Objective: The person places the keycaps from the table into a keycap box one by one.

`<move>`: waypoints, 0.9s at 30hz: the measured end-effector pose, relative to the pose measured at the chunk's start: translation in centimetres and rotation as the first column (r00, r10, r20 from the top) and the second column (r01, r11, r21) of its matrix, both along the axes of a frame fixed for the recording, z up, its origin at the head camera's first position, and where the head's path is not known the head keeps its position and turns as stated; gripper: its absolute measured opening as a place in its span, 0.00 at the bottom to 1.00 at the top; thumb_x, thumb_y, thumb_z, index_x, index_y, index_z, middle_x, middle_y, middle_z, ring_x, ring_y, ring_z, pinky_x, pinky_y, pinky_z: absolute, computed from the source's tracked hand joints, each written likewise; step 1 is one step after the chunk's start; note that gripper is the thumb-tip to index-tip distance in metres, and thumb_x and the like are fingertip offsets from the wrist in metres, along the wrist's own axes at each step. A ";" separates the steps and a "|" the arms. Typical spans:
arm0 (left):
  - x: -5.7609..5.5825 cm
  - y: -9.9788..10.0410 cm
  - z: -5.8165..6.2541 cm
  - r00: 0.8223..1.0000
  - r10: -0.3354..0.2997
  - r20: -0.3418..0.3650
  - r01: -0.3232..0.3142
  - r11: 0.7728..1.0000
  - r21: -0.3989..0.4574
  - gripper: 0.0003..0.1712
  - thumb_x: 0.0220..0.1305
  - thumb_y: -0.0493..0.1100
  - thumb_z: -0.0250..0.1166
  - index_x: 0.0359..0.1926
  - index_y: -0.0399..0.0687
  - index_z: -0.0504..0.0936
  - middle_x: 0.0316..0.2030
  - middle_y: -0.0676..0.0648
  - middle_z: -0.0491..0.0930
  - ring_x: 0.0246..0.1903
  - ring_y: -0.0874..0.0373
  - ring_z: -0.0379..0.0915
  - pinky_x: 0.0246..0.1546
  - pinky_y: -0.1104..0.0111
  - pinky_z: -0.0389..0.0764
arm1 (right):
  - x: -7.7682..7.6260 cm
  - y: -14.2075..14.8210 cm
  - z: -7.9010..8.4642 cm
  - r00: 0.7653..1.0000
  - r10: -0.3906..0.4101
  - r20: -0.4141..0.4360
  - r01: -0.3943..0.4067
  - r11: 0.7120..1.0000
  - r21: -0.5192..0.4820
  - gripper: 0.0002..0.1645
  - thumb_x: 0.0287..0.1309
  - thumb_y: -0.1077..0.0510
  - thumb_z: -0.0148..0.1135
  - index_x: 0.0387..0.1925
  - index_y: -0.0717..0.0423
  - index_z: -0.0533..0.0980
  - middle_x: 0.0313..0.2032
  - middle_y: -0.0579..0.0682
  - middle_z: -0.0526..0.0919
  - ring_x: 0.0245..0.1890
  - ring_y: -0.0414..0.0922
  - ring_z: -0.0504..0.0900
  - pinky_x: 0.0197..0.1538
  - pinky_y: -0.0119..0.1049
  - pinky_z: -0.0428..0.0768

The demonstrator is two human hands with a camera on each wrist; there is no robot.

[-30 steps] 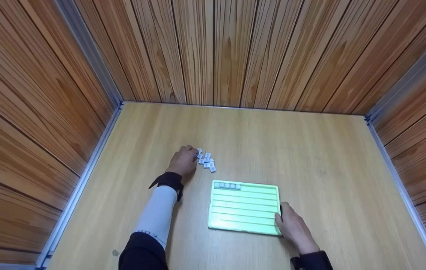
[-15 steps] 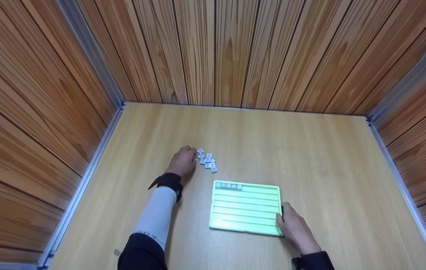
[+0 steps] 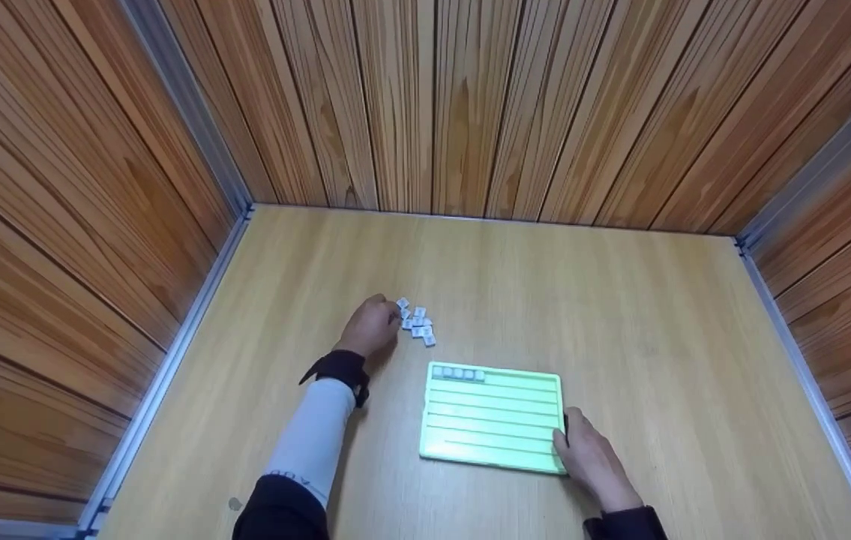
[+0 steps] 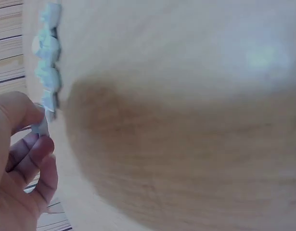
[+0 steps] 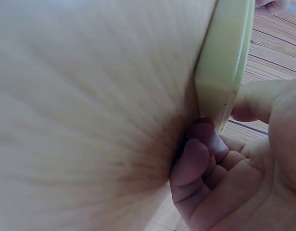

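Note:
My left hand (image 3: pixel 371 326) is at the left side of a loose cluster of small white tiles (image 3: pixel 418 322). In the left wrist view its thumb and fingertips pinch one small white tile (image 4: pixel 40 127), and several others lie in a line just past it. A light green ridged tray (image 3: pixel 492 424) lies in front of me, with a short row of whitish tiles (image 3: pixel 458 373) in its top left slot. My right hand (image 3: pixel 591 457) grips the tray's lower right edge, thumb over the rim; in the right wrist view the curled fingers sit low beside its end.
The pieces rest on a light wooden table (image 3: pixel 582 300). Wood-plank walls (image 3: pixel 462 105) close it in at the back and on both sides, with grey metal strips along the edges. A small grey spot (image 3: pixel 235 504) marks the table at the lower left.
My left hand has shifted slightly right, closer against the tiles. The right hand keeps its grip on the tray, and the tray stays in place.

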State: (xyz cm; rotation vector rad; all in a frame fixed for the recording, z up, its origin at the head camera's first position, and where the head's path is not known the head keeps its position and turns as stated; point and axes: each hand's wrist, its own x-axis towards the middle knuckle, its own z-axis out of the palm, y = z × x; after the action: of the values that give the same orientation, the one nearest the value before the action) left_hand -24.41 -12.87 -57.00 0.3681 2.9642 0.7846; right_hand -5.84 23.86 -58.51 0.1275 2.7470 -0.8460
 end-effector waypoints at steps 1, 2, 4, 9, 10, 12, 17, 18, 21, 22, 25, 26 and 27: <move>0.0 0.1 0.2 1.000 -0.001 -0.003 0.001 1.000 0.016 0.08 0.65 0.33 0.64 0.43 0.40 0.87 0.37 0.45 0.78 0.37 0.54 0.74 0.42 0.62 0.79 | 0.0 0.0 0.0 1.000 0.001 -0.003 -0.001 1.000 0.000 0.24 0.70 0.59 0.52 0.61 0.70 0.66 0.44 0.57 0.79 0.38 0.48 0.74 0.39 0.43 0.75; 0.1 0.2 0.5 1.000 -0.001 -0.002 0.001 1.000 0.028 0.08 0.64 0.33 0.64 0.42 0.40 0.87 0.37 0.46 0.78 0.37 0.54 0.74 0.42 0.62 0.79 | 0.0 0.0 0.1 1.000 0.002 -0.003 -0.002 1.000 -0.003 0.24 0.70 0.59 0.51 0.61 0.70 0.66 0.44 0.57 0.79 0.38 0.48 0.74 0.39 0.43 0.76; 0.2 0.3 0.8 0.999 0.013 0.035 -0.016 0.997 0.072 0.09 0.63 0.32 0.65 0.43 0.41 0.86 0.38 0.48 0.77 0.38 0.55 0.73 0.41 0.63 0.79 | -0.1 -0.1 0.1 1.000 0.003 0.004 -0.003 1.000 -0.002 0.24 0.71 0.59 0.51 0.62 0.70 0.66 0.45 0.58 0.79 0.40 0.48 0.75 0.41 0.44 0.76; 0.7 0.6 1.2 0.993 0.008 0.119 -0.029 0.984 0.173 0.13 0.60 0.28 0.64 0.45 0.43 0.82 0.42 0.50 0.75 0.42 0.55 0.72 0.43 0.65 0.77 | -0.2 0.0 0.1 1.000 0.000 0.020 0.000 1.000 0.010 0.24 0.71 0.59 0.51 0.62 0.69 0.66 0.44 0.57 0.78 0.39 0.48 0.74 0.40 0.44 0.76; 0.8 0.6 1.1 0.993 0.000 0.119 -0.022 0.983 0.183 0.13 0.60 0.27 0.64 0.45 0.42 0.82 0.43 0.49 0.75 0.43 0.55 0.72 0.43 0.65 0.77 | -0.2 0.0 0.1 1.000 -0.001 0.021 0.001 1.000 0.010 0.24 0.71 0.59 0.51 0.62 0.69 0.66 0.43 0.56 0.78 0.38 0.48 0.73 0.39 0.43 0.75; 1.1 0.8 1.1 0.993 -0.013 0.120 -0.009 0.982 0.187 0.13 0.61 0.27 0.63 0.45 0.42 0.80 0.43 0.48 0.75 0.44 0.55 0.71 0.45 0.65 0.77 | -0.2 0.0 0.1 1.000 -0.001 0.021 0.001 1.000 0.003 0.24 0.71 0.59 0.51 0.62 0.69 0.66 0.42 0.55 0.77 0.38 0.48 0.73 0.37 0.41 0.74; 1.6 1.4 1.1 0.992 -0.022 0.127 -0.006 0.975 0.222 0.13 0.63 0.27 0.64 0.47 0.41 0.79 0.45 0.48 0.75 0.46 0.55 0.71 0.49 0.64 0.77 | -0.2 0.1 0.2 0.999 -0.003 0.035 0.003 1.000 -0.004 0.24 0.72 0.58 0.50 0.62 0.70 0.65 0.43 0.55 0.77 0.37 0.48 0.72 0.36 0.40 0.73; 1.7 1.6 1.2 0.991 -0.023 0.129 -0.008 0.971 0.238 0.13 0.64 0.27 0.63 0.48 0.41 0.79 0.45 0.48 0.75 0.47 0.56 0.72 0.51 0.64 0.77 | -0.2 0.1 0.2 0.999 -0.004 0.040 0.005 1.000 -0.006 0.24 0.72 0.58 0.50 0.62 0.70 0.65 0.42 0.55 0.77 0.37 0.48 0.72 0.36 0.40 0.73; 2.1 2.1 1.4 0.992 -0.039 0.119 0.004 0.959 0.283 0.17 0.65 0.27 0.63 0.53 0.44 0.81 0.49 0.49 0.77 0.52 0.57 0.74 0.56 0.63 0.77 | -0.2 0.2 0.1 0.999 -0.008 0.046 0.009 1.000 -0.013 0.24 0.72 0.58 0.50 0.62 0.69 0.65 0.41 0.54 0.76 0.37 0.48 0.72 0.36 0.39 0.72; 2.2 2.2 1.5 0.993 -0.049 0.110 0.016 0.957 0.288 0.18 0.66 0.28 0.63 0.54 0.44 0.82 0.50 0.49 0.78 0.53 0.57 0.74 0.57 0.64 0.77 | -0.2 0.1 0.1 0.999 -0.008 0.046 0.009 1.000 -0.015 0.24 0.72 0.58 0.50 0.62 0.69 0.65 0.41 0.54 0.76 0.37 0.48 0.72 0.36 0.39 0.72; 2.6 2.6 1.8 0.994 -0.093 0.062 0.072 0.955 0.287 0.19 0.66 0.30 0.64 0.57 0.45 0.83 0.51 0.50 0.80 0.54 0.57 0.74 0.57 0.64 0.77 | -0.2 0.1 0.1 0.999 -0.006 0.041 0.006 1.000 -0.016 0.23 0.72 0.58 0.50 0.62 0.69 0.65 0.41 0.54 0.76 0.37 0.48 0.72 0.36 0.40 0.72; 2.8 2.7 1.9 0.993 -0.115 0.032 0.102 0.956 0.275 0.19 0.66 0.31 0.65 0.57 0.45 0.83 0.51 0.49 0.81 0.54 0.56 0.74 0.57 0.64 0.77 | -0.1 0.1 0.0 0.999 -0.005 0.031 0.005 1.000 -0.016 0.23 0.72 0.58 0.51 0.62 0.69 0.65 0.42 0.54 0.76 0.37 0.48 0.72 0.36 0.40 0.73; 2.9 2.9 1.9 0.991 -0.137 0.005 0.131 0.955 0.265 0.19 0.66 0.31 0.65 0.57 0.44 0.83 0.51 0.49 0.81 0.54 0.56 0.74 0.57 0.64 0.77 | -0.1 0.0 0.0 1.000 -0.001 0.021 0.002 1.000 -0.018 0.23 0.72 0.59 0.51 0.62 0.69 0.66 0.42 0.55 0.77 0.37 0.48 0.73 0.36 0.40 0.73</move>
State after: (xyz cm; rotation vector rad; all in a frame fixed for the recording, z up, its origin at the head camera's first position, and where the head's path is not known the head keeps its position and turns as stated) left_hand -21.52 -10.01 -55.09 0.5625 2.7792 1.1603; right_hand -5.92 23.90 -58.49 0.1342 2.7190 -0.8646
